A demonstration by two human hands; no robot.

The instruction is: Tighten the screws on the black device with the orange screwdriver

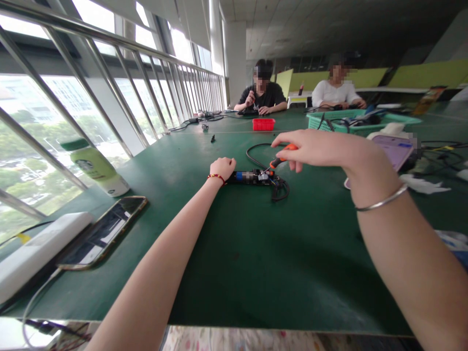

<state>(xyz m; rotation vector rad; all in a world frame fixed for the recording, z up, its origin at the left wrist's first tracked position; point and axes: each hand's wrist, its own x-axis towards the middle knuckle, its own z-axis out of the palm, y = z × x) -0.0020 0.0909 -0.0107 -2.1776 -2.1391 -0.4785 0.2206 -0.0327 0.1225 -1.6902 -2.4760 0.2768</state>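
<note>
- The black device [250,177] lies on the green table [234,273] ahead of you, its opened end towards your right, with dark wires [281,184] bunched there.
- Watch the screwdriver [277,162]: its tip meets that end at a slant, so an uneven push could make it skid into the wiring.
- If your left hold slackens, the rounded body might roll or twist.
- Your left hand [224,169] is curled around the device's left end; how firmly, you cannot tell, as the fingertips are hidden.
- Your right hand [298,148] pinches the screwdriver's handle, one finger stretched forward; the device sits below and left of those fingers, apart from them.
</note>
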